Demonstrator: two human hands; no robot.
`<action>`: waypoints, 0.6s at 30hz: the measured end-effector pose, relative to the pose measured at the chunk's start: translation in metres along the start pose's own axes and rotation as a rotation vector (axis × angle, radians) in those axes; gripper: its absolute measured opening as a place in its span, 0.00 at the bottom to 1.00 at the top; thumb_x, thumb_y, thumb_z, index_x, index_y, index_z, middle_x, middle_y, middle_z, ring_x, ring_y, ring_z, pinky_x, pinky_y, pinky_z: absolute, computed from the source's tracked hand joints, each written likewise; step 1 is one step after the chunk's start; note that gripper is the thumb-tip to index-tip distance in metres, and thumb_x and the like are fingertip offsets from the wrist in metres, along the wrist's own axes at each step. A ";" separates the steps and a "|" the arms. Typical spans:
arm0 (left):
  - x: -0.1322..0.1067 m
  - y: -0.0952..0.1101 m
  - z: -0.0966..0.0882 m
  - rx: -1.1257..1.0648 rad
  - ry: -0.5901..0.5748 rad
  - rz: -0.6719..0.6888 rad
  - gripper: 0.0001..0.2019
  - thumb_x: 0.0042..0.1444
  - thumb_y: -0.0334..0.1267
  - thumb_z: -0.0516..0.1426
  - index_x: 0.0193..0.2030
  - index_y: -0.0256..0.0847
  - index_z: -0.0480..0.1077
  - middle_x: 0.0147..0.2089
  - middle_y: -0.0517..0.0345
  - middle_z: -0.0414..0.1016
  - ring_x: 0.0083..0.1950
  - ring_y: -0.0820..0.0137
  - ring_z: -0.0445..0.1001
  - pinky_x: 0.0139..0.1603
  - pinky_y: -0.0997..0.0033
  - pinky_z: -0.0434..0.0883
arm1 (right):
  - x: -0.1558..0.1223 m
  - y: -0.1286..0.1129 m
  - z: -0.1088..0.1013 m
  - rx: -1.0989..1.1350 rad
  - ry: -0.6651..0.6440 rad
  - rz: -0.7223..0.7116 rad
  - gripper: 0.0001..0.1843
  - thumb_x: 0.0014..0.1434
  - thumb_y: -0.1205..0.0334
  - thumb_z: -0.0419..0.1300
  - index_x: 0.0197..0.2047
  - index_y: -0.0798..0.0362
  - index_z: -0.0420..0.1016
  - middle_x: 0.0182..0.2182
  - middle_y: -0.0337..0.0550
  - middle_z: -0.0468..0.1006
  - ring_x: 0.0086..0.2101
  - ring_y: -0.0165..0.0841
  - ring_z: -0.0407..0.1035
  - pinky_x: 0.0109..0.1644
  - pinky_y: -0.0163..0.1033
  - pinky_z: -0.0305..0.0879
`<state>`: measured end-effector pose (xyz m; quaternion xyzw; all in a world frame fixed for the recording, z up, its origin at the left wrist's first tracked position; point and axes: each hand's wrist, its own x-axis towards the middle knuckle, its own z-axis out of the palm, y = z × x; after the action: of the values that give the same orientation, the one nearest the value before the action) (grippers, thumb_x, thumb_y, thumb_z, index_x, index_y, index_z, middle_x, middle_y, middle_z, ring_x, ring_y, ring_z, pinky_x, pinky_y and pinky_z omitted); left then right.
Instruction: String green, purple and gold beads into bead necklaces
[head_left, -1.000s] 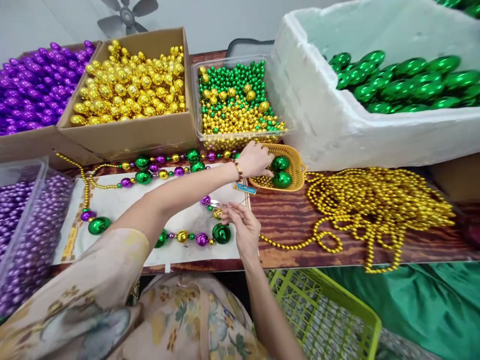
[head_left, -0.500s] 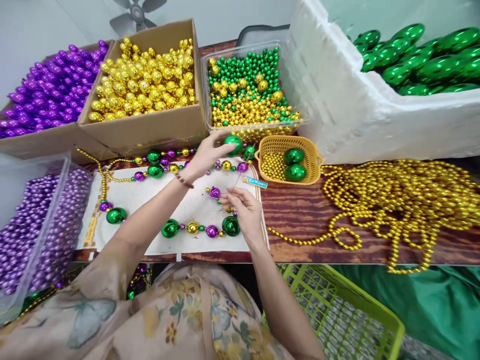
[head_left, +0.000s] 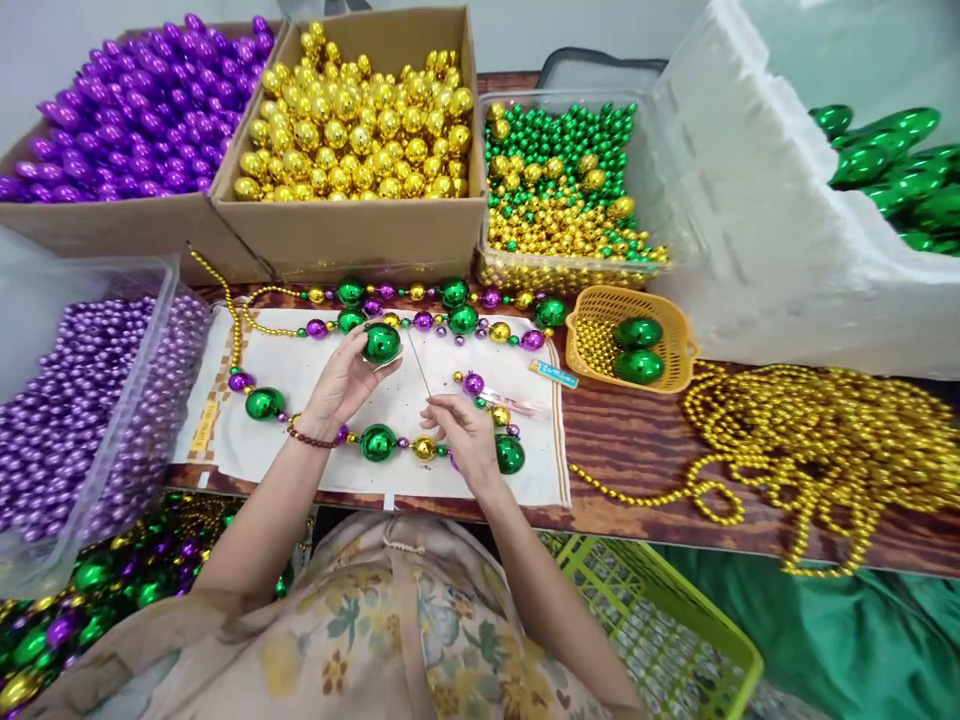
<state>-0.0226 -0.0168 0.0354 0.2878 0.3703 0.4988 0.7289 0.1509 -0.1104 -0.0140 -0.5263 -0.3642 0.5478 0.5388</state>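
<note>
My left hand (head_left: 346, 378) grips a large shiny green bead (head_left: 382, 343) between thumb and fingers, above the white cloth (head_left: 300, 470). Pinched in the fingertips of my right hand (head_left: 461, 430) is a long thin needle (head_left: 420, 368), pointing up and away toward the bead. The two do not touch. Around both hands lies a bead garland (head_left: 424, 447) of green, gold and purple beads; its right end curls beside my right hand, near a purple bead (head_left: 473, 383). Another garland (head_left: 420, 293) stretches along the far edge of the cloth.
Cardboard boxes of purple beads (head_left: 150, 110) and gold beads (head_left: 360, 110) stand at the back, beside a clear bin (head_left: 570, 275). An orange basket (head_left: 634, 380) holds gold beads and two green ones. Gold bead strings (head_left: 817, 450) are heaped right; a white foam box (head_left: 757, 210) stands behind.
My left hand has drawn back from the far edge of the cloth, bringing the green bead toward me. My right hand has shifted left with the needle. The whole view has turned left.
</note>
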 end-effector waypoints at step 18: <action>0.018 0.006 0.023 -0.349 0.102 -0.169 0.17 0.65 0.46 0.59 0.55 0.37 0.72 0.49 0.47 0.80 0.49 0.62 0.81 0.57 0.55 0.76 | -0.015 -0.011 -0.028 -0.360 -0.044 -0.323 0.08 0.63 0.63 0.60 0.38 0.52 0.81 0.22 0.37 0.78 0.20 0.27 0.70 0.25 0.32 0.66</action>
<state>-0.0023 0.0011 0.0487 0.0995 0.3373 0.5063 0.7874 0.1783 -0.1283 -0.0054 -0.5368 -0.5471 0.3921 0.5087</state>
